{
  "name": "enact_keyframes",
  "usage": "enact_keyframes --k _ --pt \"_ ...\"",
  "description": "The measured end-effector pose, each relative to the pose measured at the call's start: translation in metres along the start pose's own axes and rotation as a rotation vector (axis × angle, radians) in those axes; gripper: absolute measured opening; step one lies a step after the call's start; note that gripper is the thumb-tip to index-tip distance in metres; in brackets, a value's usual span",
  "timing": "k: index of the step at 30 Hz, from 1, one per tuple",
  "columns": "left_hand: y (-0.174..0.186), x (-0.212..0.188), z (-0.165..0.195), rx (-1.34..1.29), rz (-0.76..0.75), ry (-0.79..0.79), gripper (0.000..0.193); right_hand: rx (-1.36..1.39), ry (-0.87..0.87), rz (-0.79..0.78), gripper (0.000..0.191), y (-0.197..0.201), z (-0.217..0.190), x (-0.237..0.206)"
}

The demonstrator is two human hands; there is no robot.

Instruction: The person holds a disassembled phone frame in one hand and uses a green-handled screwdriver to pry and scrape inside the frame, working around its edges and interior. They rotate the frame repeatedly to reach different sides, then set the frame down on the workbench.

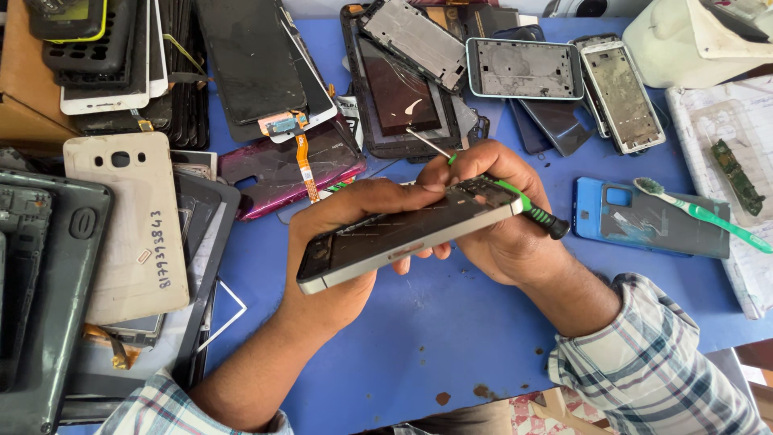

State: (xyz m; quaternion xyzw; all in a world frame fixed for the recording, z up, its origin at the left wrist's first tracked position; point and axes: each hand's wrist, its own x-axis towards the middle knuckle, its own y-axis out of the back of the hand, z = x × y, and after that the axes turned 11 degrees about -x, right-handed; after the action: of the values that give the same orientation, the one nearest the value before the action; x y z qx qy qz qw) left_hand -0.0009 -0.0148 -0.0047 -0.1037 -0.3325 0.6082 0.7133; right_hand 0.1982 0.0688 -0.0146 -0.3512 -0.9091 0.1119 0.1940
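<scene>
Both forearms come up from the lower edge of the view and meet over the middle. The left hand (pixel 342 242) is turned palm-up and cupped, its fingers curled round the far side of what it holds and its thumb lying along the top. The left forearm is bare, with a plaid cuff at the elbow. The right hand (pixel 491 213) is closed in a fist-like grip, knuckles up, wrist bent inward toward the left hand, the two hands touching. A plaid sleeve covers the right forearm.
</scene>
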Motion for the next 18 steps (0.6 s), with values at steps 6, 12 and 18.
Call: enact_keyframes --k 6,12,18 --pt "-0.006 0.007 0.002 -0.1 0.214 0.093 0.029 -0.206 0.019 0.107 0.018 -0.006 0.001 0.003" --pt "-0.007 0.016 0.009 -0.171 0.366 0.165 0.029 -0.347 0.066 0.137 0.029 -0.009 0.0 0.007" --pt "-0.006 0.017 0.009 -0.262 0.358 0.217 0.028 -0.335 0.044 0.154 0.037 -0.009 -0.001 0.006"
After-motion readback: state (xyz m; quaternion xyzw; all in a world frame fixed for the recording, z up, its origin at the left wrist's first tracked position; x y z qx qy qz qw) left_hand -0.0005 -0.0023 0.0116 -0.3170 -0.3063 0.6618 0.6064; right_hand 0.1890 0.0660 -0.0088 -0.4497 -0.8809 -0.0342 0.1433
